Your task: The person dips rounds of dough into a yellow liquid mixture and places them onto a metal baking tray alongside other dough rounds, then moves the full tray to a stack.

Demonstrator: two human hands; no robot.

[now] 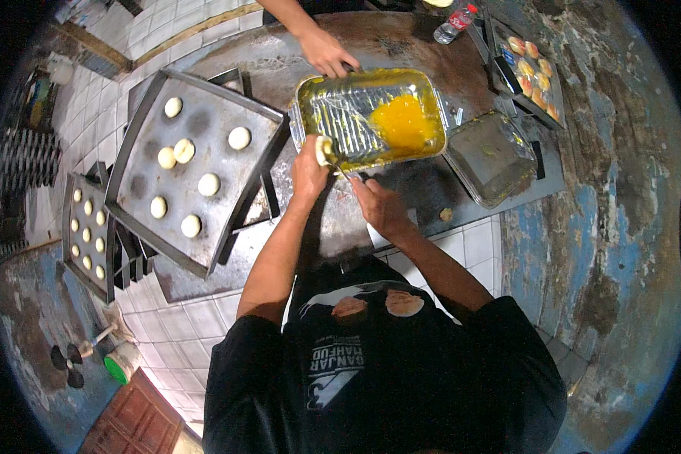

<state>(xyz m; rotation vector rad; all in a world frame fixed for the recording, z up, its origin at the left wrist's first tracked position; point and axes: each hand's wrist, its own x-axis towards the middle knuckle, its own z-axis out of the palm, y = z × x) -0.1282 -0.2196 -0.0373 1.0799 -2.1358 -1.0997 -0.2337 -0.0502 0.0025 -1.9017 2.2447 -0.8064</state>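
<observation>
My left hand [309, 172] is closed round a pale piece of dough [323, 150] at the near left corner of a rectangular metal pan [339, 113]. Fingers of my right hand [384, 206] grip a thin tool [342, 172] whose tip reaches toward that dough; its exact kind is too small to make out. Thick yellow filling [405, 121] lies in the right part of the pan, with yellow smears along the walls. Another person's hand [329, 53] rests at the pan's far rim. To the left, a large metal baking tray [223, 113] carries several round dough balls [239, 138].
A smaller tray of dough balls [87, 234] stands at far left. Right of the pan lies a worn metal tray [492, 163]; beyond it a tray holds baked buns [536, 79]. A plastic bottle [455, 24] with a red cap stands at the table's far side.
</observation>
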